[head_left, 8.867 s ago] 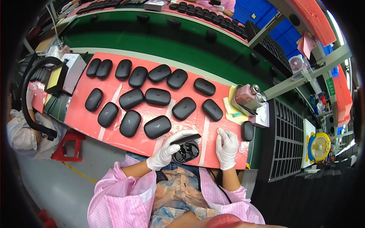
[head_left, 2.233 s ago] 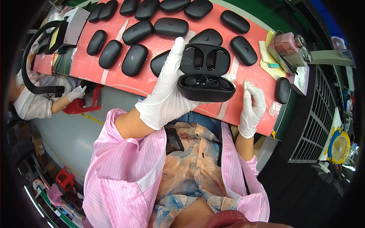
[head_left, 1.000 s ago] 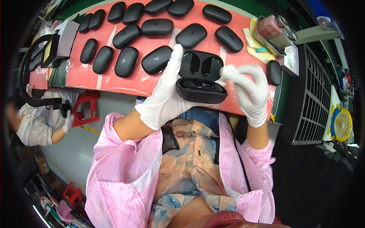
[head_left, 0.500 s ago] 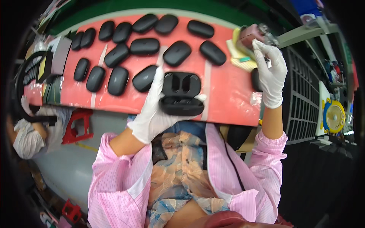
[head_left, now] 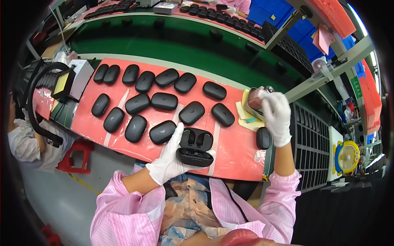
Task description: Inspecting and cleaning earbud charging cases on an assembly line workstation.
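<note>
My left hand point(head_left: 169, 162), in a white glove, is closed round a black earbud case point(head_left: 195, 157) with its lid up. Two dark earbud-shaped hollows or pieces show inside the lid. My right hand point(head_left: 278, 119), gloved too, is at the far right of the table, its fingers pinched together beside a small container with a pinkish side point(head_left: 255, 98). Whatever the fingertips hold is too small or too hidden to make out. Under the container lies a yellow pad point(head_left: 256, 122) with a small green piece point(head_left: 250, 120) on it. A closed case point(head_left: 263, 138) rests just below my right hand.
Several closed black cases point(head_left: 164, 101) lie in rows on the red table mat point(head_left: 236, 160). Beyond runs a green conveyor belt point(head_left: 152, 41), with a co-worker point(head_left: 240, 7) behind it. A black bent tube point(head_left: 30, 98) stands left; a metal post point(head_left: 328, 80) rises right.
The view has tilted up, bringing the belt and far bench into sight. My right hand stays by the container, its fingers still pinched. My left hand keeps hold of the opened case.
</note>
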The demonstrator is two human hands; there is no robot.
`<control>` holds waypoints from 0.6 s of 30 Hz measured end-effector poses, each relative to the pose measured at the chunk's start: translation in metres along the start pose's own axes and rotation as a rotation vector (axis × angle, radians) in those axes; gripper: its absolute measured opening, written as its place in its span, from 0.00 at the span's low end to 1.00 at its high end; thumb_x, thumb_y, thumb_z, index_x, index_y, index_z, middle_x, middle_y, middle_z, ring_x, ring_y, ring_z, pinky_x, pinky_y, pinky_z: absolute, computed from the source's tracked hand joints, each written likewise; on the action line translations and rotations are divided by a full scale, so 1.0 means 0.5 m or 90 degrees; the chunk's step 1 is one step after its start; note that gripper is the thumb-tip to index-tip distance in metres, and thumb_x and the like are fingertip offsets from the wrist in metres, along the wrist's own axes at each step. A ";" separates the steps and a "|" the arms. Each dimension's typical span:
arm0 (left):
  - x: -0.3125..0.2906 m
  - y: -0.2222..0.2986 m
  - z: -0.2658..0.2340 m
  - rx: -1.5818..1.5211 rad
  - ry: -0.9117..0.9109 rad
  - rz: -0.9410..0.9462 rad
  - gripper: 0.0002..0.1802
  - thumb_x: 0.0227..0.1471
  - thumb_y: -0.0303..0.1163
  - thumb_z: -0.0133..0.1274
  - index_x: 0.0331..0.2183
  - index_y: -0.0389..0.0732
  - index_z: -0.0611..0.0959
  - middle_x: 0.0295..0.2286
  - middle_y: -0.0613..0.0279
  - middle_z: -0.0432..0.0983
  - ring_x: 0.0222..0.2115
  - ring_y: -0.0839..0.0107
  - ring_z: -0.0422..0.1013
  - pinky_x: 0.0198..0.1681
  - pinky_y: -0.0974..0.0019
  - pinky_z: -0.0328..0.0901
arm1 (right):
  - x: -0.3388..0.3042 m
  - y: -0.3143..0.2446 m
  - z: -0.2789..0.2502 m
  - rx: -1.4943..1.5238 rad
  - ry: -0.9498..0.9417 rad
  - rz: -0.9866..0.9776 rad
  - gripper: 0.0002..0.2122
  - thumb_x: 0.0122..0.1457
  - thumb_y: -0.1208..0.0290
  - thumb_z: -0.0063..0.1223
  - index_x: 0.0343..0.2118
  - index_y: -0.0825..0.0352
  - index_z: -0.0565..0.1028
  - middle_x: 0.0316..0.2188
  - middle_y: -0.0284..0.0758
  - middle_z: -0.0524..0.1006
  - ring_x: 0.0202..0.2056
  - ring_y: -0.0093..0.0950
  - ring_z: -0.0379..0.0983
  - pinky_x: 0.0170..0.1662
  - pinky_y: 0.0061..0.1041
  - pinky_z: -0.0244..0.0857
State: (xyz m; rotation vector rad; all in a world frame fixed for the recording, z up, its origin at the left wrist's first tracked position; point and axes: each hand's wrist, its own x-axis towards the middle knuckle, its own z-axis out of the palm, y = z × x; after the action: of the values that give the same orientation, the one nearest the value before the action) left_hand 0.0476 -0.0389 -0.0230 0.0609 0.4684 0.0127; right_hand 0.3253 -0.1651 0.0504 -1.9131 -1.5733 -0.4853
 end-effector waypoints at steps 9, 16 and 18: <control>-0.002 -0.018 0.016 0.190 0.016 0.050 0.38 0.58 0.66 0.37 0.48 0.40 0.75 0.40 0.56 0.78 0.37 0.64 0.78 0.40 0.57 0.76 | -0.079 -0.196 0.078 0.004 -0.259 -0.286 0.14 0.38 0.71 0.62 0.33 0.59 0.78 0.25 0.30 0.70 0.30 0.31 0.71 0.34 0.31 0.66; 0.007 -0.031 0.005 0.216 0.048 0.132 0.38 0.58 0.65 0.38 0.48 0.38 0.74 0.39 0.51 0.77 0.37 0.57 0.78 0.39 0.53 0.77 | -0.093 -0.189 0.089 -0.029 -0.247 -0.323 0.14 0.42 0.72 0.59 0.35 0.57 0.79 0.27 0.30 0.70 0.32 0.30 0.70 0.37 0.29 0.67; -0.008 -0.021 0.017 0.177 0.044 0.092 0.39 0.57 0.65 0.38 0.48 0.37 0.74 0.40 0.50 0.77 0.37 0.54 0.78 0.39 0.51 0.77 | -0.076 -0.189 0.060 -0.098 -0.151 -0.248 0.13 0.45 0.76 0.57 0.36 0.57 0.79 0.27 0.30 0.71 0.31 0.30 0.70 0.37 0.28 0.67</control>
State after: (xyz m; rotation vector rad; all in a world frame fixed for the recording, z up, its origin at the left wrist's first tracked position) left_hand 0.0477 -0.0500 -0.0144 0.3677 0.5324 0.0916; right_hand 0.2223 -0.1632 0.0252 -1.8296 -2.1371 -0.5697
